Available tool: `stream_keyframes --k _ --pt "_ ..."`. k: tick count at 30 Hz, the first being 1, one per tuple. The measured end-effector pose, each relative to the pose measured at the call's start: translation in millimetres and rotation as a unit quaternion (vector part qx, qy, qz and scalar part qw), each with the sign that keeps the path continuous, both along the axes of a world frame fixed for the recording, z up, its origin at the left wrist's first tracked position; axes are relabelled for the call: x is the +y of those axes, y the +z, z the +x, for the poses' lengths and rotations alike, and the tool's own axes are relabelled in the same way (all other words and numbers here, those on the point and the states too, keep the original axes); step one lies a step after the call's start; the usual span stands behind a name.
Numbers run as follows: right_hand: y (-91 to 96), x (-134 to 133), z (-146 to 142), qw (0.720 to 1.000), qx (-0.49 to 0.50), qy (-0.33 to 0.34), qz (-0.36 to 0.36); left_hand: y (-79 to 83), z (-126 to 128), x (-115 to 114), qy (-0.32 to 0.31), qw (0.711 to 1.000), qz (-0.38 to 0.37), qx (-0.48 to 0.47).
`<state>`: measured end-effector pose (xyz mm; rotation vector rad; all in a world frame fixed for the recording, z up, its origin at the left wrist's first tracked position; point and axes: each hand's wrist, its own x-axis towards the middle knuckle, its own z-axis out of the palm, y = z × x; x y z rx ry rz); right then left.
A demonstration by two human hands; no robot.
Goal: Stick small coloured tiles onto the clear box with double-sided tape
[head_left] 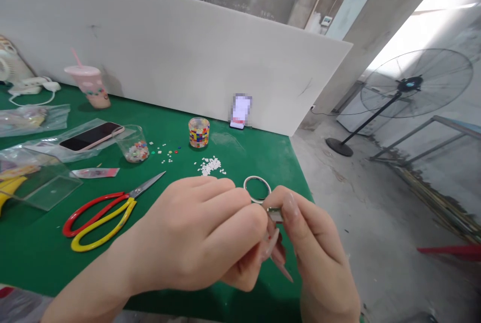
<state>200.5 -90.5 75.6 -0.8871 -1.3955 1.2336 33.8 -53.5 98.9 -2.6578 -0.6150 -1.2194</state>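
Note:
My left hand [203,227] is closed, its knuckles toward me, and the fingertips meet my right hand over the table's front right part. Whatever it may grip is hidden behind its fingers. Between thumb and forefinger my right hand [315,243] pinches a small flat whitish piece with a shiny edge [275,215]; its kind is not clear. Just beyond the fingers lies a white ring [245,182], like a thin roll of tape. Small white chips [209,165] form a loose pile farther back. A clear cup covered in coloured mosaic tiles [199,135] stands behind them.
Scissors with red and yellow handles [99,220] lie left of my hands. A plastic cup of coloured bits [136,150], a dark phone [92,136] and a pink drink cup [90,87] stand or lie farther left. A lit phone [241,110] leans on the white board [188,52].

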Motion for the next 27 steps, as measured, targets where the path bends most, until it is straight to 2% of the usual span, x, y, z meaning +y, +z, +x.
stream_keyframes --k 12,15,20,23,27 --pt "-5.6 -4 -3 0.996 -0.064 -0.046 0.048 -1.7 6 3 -0.02 0.997 -0.069 -0.009" --pt "1.4 -3 0 0.991 -0.116 -0.03 0.066 -2.0 7 2 -0.023 0.997 -0.08 -0.007" --pt "14.8 0 3 0.978 -0.183 0.004 0.096 0.7 8 -1 0.007 0.999 -0.037 -0.003" --pt "13.9 -1 -3 0.986 -0.152 -0.017 0.069 1.0 10 1 0.01 1.0 -0.021 -0.008" --pt "8.6 -4 -13 0.996 -0.065 -0.058 -0.005 -5.2 11 5 -0.025 0.995 -0.076 -0.052"
